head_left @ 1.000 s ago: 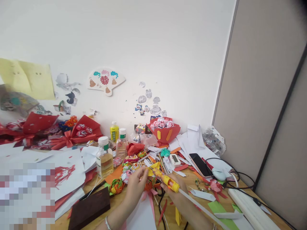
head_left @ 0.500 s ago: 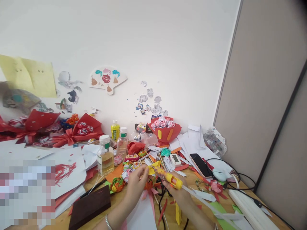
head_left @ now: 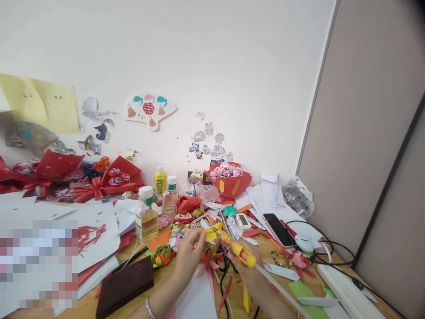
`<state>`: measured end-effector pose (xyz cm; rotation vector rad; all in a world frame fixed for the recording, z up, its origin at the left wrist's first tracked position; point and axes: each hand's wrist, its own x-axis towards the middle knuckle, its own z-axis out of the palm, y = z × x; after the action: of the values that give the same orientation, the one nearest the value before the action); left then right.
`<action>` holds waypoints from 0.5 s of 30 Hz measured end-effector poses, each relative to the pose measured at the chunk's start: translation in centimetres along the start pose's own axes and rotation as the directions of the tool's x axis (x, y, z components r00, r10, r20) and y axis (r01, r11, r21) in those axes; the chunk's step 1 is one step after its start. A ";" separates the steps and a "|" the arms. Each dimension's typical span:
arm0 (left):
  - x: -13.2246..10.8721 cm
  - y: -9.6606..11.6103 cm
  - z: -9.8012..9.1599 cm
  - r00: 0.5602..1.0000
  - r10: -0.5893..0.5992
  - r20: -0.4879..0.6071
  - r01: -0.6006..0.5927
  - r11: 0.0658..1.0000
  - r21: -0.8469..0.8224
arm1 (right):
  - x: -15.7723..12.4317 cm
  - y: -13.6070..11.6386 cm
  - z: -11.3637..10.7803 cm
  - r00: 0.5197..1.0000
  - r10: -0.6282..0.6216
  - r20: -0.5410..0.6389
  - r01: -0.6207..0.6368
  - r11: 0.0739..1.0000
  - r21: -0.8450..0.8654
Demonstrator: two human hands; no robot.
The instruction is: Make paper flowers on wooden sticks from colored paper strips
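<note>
My left hand [head_left: 192, 249] pinches a small folded piece of yellow paper [head_left: 211, 233] over the middle of the table. Wrapped round a yellow glue gun [head_left: 237, 249] is my right hand [head_left: 247, 266], mostly behind the tool. The gun's tip lies at the yellow paper, but whether they touch cannot be made out. A clear glue stick [head_left: 279, 287] runs from the back of the gun toward the lower right. Just left of my left hand lie an orange and green paper flower [head_left: 162, 255] and white and pink ones.
Glass bottles [head_left: 146, 219] and a dark brown box [head_left: 125, 287] are on the left. A red bouquet [head_left: 229, 179] stands at the back. On the right lie a phone [head_left: 279, 229], cables, a white power strip [head_left: 347, 290] and paper scraps.
The glue gun has shifted slightly right and down, and its tip now shows at the yellow paper. My left hand has hardly moved and keeps its pinch.
</note>
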<state>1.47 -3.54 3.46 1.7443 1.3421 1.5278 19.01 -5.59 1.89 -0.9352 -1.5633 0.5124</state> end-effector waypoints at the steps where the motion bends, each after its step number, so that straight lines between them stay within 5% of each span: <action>1: 0.0 0.0 0.0 1.000 0.006 -0.007 -0.006 1.000 0.001 | 0.0 0.0 0.0 1.000 -0.003 -0.004 0.003 1.000 -0.009; 7: -0.1 0.2 0.1 1.000 -0.004 0.013 0.005 0.999 -0.054 | 0.3 0.2 0.3 0.995 0.010 0.103 -0.006 0.999 -0.034; 15: -0.1 0.4 0.0 1.000 -0.013 -0.022 0.012 1.000 -0.014 | -0.1 -1.0 -0.1 0.995 0.032 0.095 -0.030 0.999 -0.025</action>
<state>1.61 -3.76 3.75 1.7122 1.3478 1.5507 18.87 -6.26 2.65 -0.9660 -1.6460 0.5695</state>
